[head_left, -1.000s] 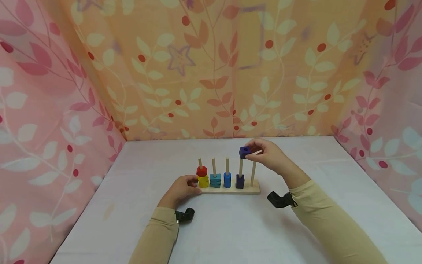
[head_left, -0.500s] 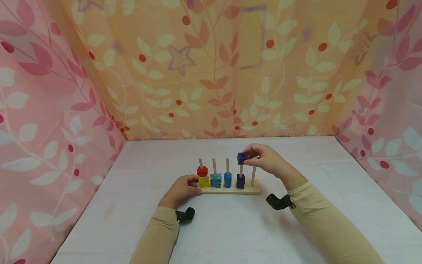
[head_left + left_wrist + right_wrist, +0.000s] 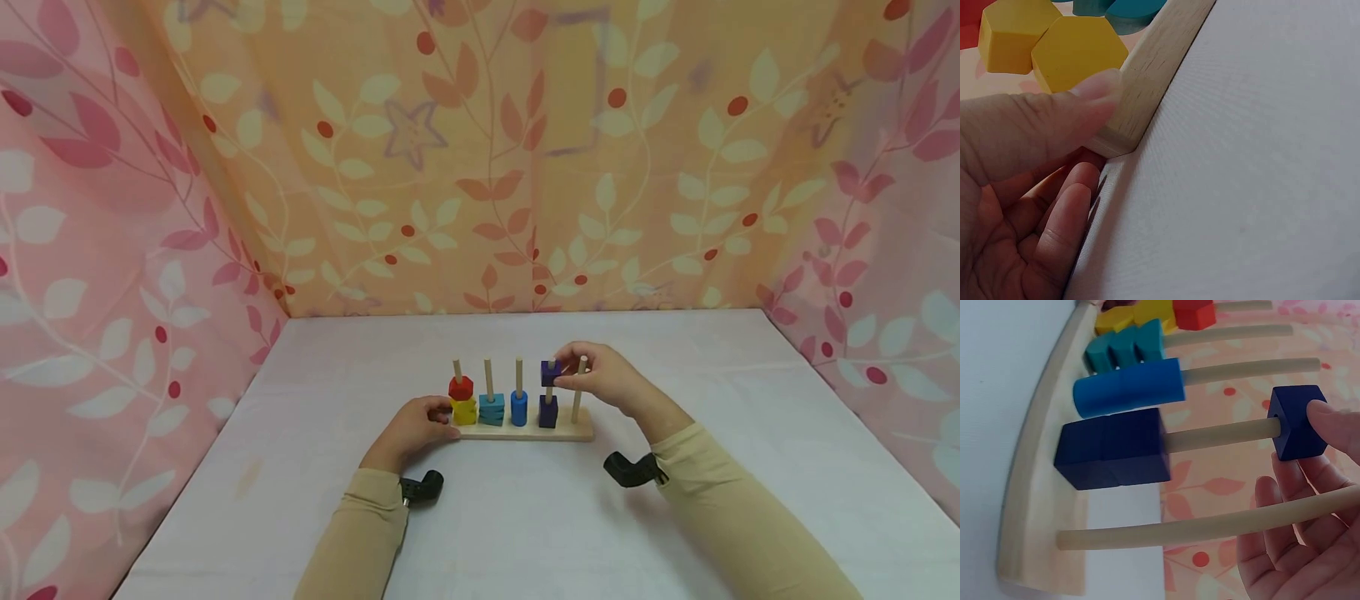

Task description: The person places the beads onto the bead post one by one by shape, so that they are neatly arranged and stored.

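A wooden peg stacker (image 3: pixel 495 433) stands on the table with a row of upright pegs. My right hand (image 3: pixel 611 379) pinches a dark purple square block (image 3: pixel 1300 422) between thumb and fingers. The fourth peg from the left passes into this block's hole, near the peg's top. Lower on the same peg sit two stacked purple blocks (image 3: pixel 1113 449), apart from the held one. My left hand (image 3: pixel 411 429) holds the stacker's left end; its thumb (image 3: pixel 1094 94) lies on the base (image 3: pixel 1147 81), with the fingers curled beside the end.
Yellow hexagonal blocks (image 3: pixel 1079 53) with a red one (image 3: pixel 461 388) on top fill the first peg. Teal blocks (image 3: pixel 491 410) sit on the second, blue cylinders (image 3: pixel 1129 387) on the third. The rightmost peg (image 3: pixel 1210 522) is bare and close to my right fingers.
My right hand has come down and slightly left with the purple block, from above the fourth peg onto its upper end. The left hand has stayed at the stacker's end.
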`<state>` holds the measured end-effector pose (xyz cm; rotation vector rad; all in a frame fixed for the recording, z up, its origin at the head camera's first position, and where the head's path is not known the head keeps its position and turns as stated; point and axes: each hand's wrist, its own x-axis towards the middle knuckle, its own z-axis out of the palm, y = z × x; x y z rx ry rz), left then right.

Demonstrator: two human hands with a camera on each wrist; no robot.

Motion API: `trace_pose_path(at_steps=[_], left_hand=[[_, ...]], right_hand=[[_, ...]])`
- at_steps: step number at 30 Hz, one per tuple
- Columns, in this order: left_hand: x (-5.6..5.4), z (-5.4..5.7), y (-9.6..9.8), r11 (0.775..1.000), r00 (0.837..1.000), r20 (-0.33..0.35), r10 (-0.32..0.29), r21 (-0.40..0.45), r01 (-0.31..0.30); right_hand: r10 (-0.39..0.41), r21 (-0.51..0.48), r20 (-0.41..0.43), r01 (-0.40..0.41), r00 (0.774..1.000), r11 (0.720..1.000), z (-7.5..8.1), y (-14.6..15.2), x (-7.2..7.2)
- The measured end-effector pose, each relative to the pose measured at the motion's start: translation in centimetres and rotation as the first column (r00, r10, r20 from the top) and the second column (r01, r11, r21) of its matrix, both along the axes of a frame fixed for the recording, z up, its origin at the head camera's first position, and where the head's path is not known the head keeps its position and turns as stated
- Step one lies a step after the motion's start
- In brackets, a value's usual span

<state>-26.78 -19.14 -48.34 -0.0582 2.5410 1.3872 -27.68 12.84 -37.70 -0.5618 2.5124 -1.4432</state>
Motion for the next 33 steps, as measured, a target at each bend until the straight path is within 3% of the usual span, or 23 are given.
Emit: trace_pose_path(at_steps=[7,18,23,30,33], left_hand=[[-0.1,-0.1,0.0,1.0,1.0,-0.016,-0.011,-0.013,0.011],[-0.1,-0.4,-0.1,1.0,1.0,-0.012,-0.005,-0.026,0.005],[-0.1,-0.3,0.0,1.0,1.0,-0.01,-0.004,-0.025,0.003],[0.0,0.2,0.1,1.0,1.0,-0.015,-0.015,-0.026,0.015],[0.0,0.5,0.0,0.998,0.999,-0.009,-0.046,-0.042,0.046]], right_hand=[[-0.036,0.006,0.068,0.036,0.997,0.999,-1.8,0.0,0.1],[-0.064,0.009,0.086,0.064,0.994,0.998,-3.8,-0.4,-0.1],[-0.079,0.015,0.111,0.077,0.991,0.997,-4.2,-0.4,0.1],[-0.067,0.028,0.071,0.065,0.995,0.998,-4.2,-0.4,0.2],[-0.053,0.056,0.047,0.05,0.997,0.997,-4.2,-0.2,0.0]])
